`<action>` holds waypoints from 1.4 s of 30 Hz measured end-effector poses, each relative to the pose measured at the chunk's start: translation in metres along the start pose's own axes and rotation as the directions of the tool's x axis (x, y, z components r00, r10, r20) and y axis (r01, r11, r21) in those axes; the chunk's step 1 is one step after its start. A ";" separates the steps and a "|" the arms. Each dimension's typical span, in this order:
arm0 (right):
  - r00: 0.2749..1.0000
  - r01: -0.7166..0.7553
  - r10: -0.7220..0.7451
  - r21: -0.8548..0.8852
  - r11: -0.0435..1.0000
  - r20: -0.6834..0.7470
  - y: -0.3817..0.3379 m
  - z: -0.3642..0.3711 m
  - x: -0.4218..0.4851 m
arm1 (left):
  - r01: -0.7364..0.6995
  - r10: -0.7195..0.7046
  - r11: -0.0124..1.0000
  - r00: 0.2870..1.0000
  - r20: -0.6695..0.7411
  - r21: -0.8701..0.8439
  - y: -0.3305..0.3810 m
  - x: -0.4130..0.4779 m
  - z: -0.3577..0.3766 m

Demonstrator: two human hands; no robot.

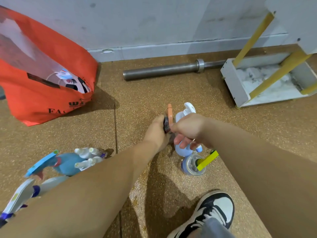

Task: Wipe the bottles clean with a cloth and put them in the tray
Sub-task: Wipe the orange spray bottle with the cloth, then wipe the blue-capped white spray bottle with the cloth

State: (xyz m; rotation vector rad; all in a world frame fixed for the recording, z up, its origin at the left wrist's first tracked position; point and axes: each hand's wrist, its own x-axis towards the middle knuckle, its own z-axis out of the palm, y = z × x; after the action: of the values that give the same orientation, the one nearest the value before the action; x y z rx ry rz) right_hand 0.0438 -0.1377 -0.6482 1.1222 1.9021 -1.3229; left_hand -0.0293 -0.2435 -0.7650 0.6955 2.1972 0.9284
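Observation:
My left hand (pixel 157 132) grips a dark cloth (pixel 166 124) and presses it against an orange-topped piece (pixel 169 112) that sticks up between my hands. My right hand (pixel 188 128) is curled round the neck of a pale blue spray bottle (pixel 183 151) with a white trigger head (pixel 188 108). Just below it stands a clear bottle with a yellow trigger (pixel 193 164), seen from above. Several more bottles lie at the lower left: a blue sprayer (pixel 66 163), small clear bottles (pixel 87 156) and a white bottle with purple trim (pixel 18 196), partly hidden by my left forearm.
A white tray-like box (pixel 235 85) with yellow stool legs (pixel 252 40) in it sits at the right by the wall. A steel bar (pixel 161 70) lies along the wall. An orange bag (pixel 42 78) stands at the left. My shoe (pixel 212 213) is at the bottom.

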 end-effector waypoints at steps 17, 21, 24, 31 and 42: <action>0.994 0.108 -0.095 -0.297 0.949 0.058 -0.046 0.061 -0.033 | 0.323 -0.324 0.879 0.944 0.058 -0.350 -0.011 -0.132 -0.048; 0.982 0.188 -0.175 -0.461 0.867 0.071 -0.074 0.108 -0.066 | 0.305 -0.362 0.789 0.932 -0.002 -0.533 -0.018 -0.173 -0.085; 0.953 0.286 -0.293 -0.528 0.799 0.073 -0.090 0.153 -0.087 | 0.295 -0.389 0.727 0.921 -0.018 -0.620 -0.031 -0.206 -0.107; 0.939 0.296 -0.332 -0.282 0.912 -0.087 -0.081 0.270 -0.086 | 0.334 -0.577 0.618 0.807 -0.122 -0.712 -0.108 -0.290 -0.153; 0.948 0.307 -0.286 -0.175 0.935 0.138 -0.099 0.353 -0.049 | 0.587 -0.687 0.725 0.579 -0.439 -0.361 -0.221 -0.320 -0.209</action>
State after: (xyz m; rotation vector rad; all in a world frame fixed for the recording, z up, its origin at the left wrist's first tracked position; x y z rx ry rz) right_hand -0.0232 -0.4989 -0.6881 0.6682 2.1247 -1.2883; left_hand -0.0208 -0.6815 -0.7078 -0.5496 2.5068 0.9673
